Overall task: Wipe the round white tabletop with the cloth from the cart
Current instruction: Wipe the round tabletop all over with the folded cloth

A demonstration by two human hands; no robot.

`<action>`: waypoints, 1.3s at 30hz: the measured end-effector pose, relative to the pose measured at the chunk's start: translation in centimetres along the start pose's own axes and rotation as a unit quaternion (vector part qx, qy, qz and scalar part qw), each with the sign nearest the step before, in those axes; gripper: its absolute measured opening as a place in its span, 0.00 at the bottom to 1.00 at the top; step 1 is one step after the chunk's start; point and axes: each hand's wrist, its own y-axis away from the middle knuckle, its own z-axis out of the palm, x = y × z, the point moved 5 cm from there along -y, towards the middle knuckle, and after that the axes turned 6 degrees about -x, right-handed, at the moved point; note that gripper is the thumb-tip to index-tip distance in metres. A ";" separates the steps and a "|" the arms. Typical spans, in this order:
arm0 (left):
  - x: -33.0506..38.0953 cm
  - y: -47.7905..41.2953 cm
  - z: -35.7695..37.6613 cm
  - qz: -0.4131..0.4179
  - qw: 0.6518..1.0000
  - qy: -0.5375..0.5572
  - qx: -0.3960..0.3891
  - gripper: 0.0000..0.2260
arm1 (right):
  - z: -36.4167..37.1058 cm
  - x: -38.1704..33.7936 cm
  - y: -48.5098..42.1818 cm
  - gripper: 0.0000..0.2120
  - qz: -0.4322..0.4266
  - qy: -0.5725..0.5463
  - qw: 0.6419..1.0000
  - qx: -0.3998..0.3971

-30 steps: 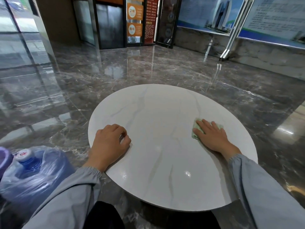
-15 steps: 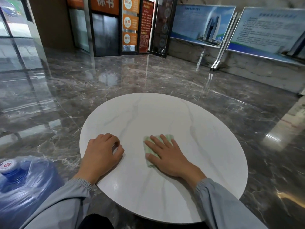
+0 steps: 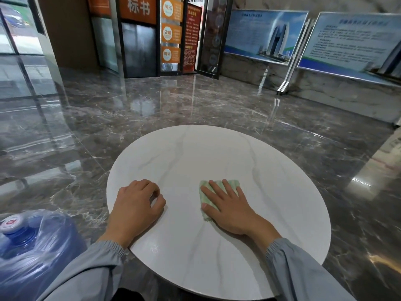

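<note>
The round white tabletop (image 3: 217, 153) with faint grey veins fills the middle of the view. A small pale green cloth (image 3: 205, 198) lies flat on it near the centre. My right hand (image 3: 230, 207) presses down on the cloth with its fingers spread, covering most of it. My left hand (image 3: 136, 205) rests on the tabletop near the left edge, fingers curled in, holding nothing. Both arms wear grey sleeves.
A blue water jug (image 3: 26, 246) wrapped in clear plastic stands on the floor at the lower left, close to the table. Glossy dark marble floor (image 3: 195, 105) surrounds the table. Display boards (image 3: 267, 35) line the far right wall; doors stand at the back.
My right hand slid the cloth from the table's right side leftward to near the centre, then stayed about there. My left hand kept its place. The view tilted up a little.
</note>
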 end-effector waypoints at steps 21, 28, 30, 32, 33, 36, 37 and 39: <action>-0.2 0.1 0.0 0.007 1.000 0.012 0.004 0.12 | 1.3 -3.9 1.7 0.30 -0.021 0.012 0.999 0.031; -0.3 0.0 0.1 0.008 1.000 0.013 -0.005 0.11 | 0.8 -3.5 2.2 0.29 -0.058 -0.016 0.998 0.006; -0.4 0.0 0.1 0.007 1.000 0.016 -0.009 0.12 | 0.4 -2.5 1.8 0.30 -0.041 -0.024 0.999 0.005; -0.3 0.0 0.0 0.009 1.000 0.016 -0.011 0.12 | 0.0 -1.2 1.2 0.30 -0.010 -0.027 0.999 0.016; -0.2 0.0 -0.1 0.008 1.000 0.012 -0.012 0.12 | -0.1 -0.6 1.1 0.30 0.005 -0.026 0.999 0.021; -0.2 0.0 -0.1 0.005 1.000 0.005 -0.013 0.12 | 0.3 -0.6 1.1 0.30 0.022 -0.018 0.999 0.027; -0.2 0.0 -0.1 0.006 1.000 0.006 -0.013 0.12 | 0.6 -1.1 1.5 0.30 0.017 -0.015 0.999 0.023; -0.1 -0.1 -0.1 0.007 1.000 0.006 -0.011 0.12 | 1.1 -2.4 2.4 0.30 -0.007 -0.007 1.000 0.017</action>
